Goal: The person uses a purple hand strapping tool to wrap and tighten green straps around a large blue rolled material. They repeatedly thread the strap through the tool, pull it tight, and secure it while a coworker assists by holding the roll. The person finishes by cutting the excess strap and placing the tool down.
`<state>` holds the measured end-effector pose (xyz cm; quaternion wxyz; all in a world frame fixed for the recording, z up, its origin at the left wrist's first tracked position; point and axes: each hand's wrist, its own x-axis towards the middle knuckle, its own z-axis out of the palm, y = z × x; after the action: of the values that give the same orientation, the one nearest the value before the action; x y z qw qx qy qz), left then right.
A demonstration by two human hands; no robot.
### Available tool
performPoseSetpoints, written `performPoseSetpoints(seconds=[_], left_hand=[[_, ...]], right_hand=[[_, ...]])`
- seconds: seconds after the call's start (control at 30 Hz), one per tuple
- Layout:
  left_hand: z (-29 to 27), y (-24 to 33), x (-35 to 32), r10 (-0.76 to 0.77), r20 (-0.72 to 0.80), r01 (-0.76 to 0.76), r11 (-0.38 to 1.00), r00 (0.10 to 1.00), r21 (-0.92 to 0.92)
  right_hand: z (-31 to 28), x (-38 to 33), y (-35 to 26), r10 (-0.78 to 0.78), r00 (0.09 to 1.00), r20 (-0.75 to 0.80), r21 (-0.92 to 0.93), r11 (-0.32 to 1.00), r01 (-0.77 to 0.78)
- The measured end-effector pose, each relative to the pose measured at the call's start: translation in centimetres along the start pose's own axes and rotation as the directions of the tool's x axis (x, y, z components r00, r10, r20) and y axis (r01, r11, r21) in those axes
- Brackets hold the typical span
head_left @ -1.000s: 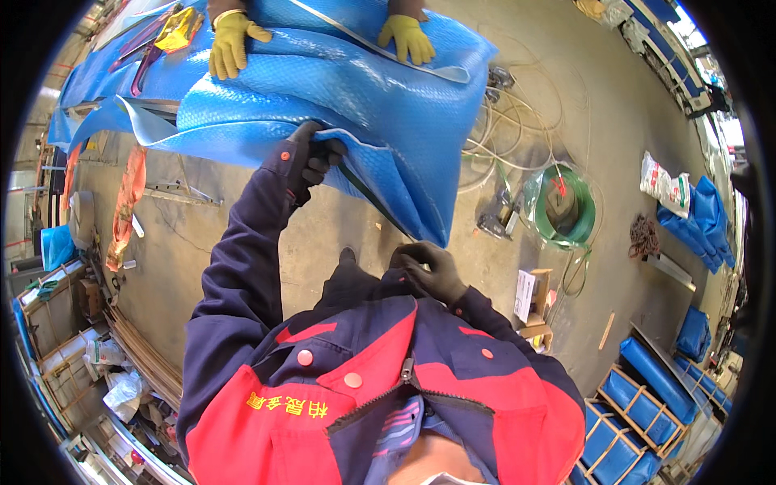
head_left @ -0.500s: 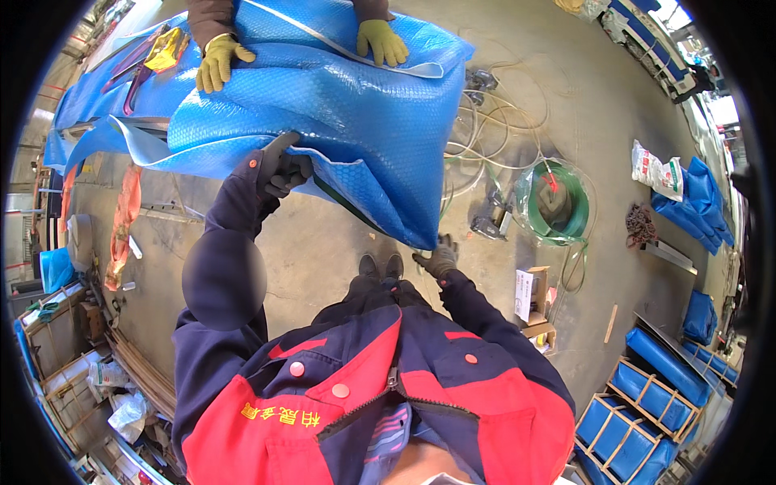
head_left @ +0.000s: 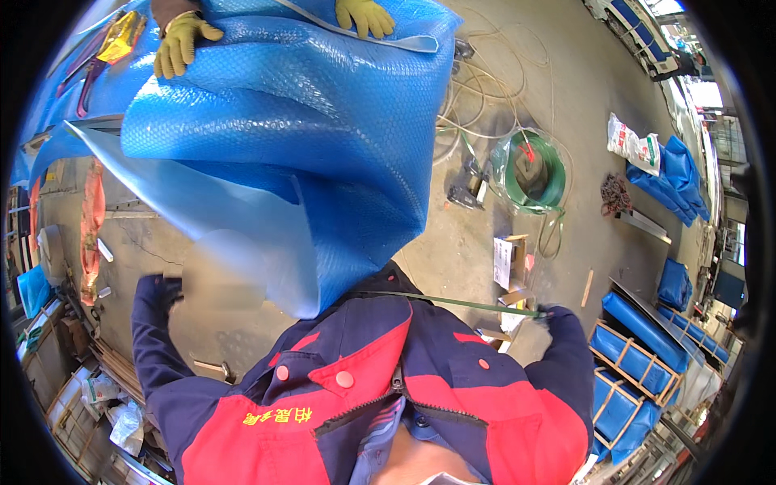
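Note:
A large sheet of blue bubble wrap (head_left: 267,121) covers the bundle in front of me, its loose flap hanging toward my body. My right hand (head_left: 551,312), dark-gloved, is out to the right, closed on a thin green strap (head_left: 469,305). That strap runs taut leftward across my front and passes out of sight near the wrap's lower corner. My left hand (head_left: 168,291), also dark-gloved, is out to the left, apart from the flap; blur and dark cloth hide its fingers. Across the bundle, a co-worker's yellow-gloved hands (head_left: 184,42) rest on the wrap.
A green strap coil (head_left: 552,174) lies on the floor to the right, near a power tool (head_left: 466,194) and pale hoses (head_left: 485,89). An opened carton (head_left: 509,263) stands closer. Blue-wrapped crates (head_left: 630,356) fill the lower right. A yellow-and-purple tool (head_left: 121,36) lies on the bundle.
My left hand has let go of the wrap's edge and moved down and left. My right hand has swung out right with the green strap. The flap now hangs nearer me.

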<state>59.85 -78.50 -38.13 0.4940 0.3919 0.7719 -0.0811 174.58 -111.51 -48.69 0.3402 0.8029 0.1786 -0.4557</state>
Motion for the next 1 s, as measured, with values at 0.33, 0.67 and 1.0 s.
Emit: performPoseSetpoints(seconds=[0.33, 0.67, 1.0], left_hand=[[15.1, -9.4, 19.0, 0.032, -0.163, -0.074, 0.963, 0.986, -0.259], [9.0, 29.6, 11.5, 0.461, -0.339, -0.554, 0.787, 0.820, -0.270], [5.2, 49.6, 11.6, 0.496, -0.502, -0.662, 0.714, 0.709, -0.230]], right_hand=[[-14.8, -9.6, -12.6, -0.180, 0.969, -0.168, -0.462, 0.883, 0.084], [-26.9, 2.3, -50.1, -0.380, 0.819, -0.431, 0.851, 0.130, 0.509], [-57.4, -11.0, -77.9, -0.375, 0.457, -0.806, 0.250, 0.485, 0.838]])
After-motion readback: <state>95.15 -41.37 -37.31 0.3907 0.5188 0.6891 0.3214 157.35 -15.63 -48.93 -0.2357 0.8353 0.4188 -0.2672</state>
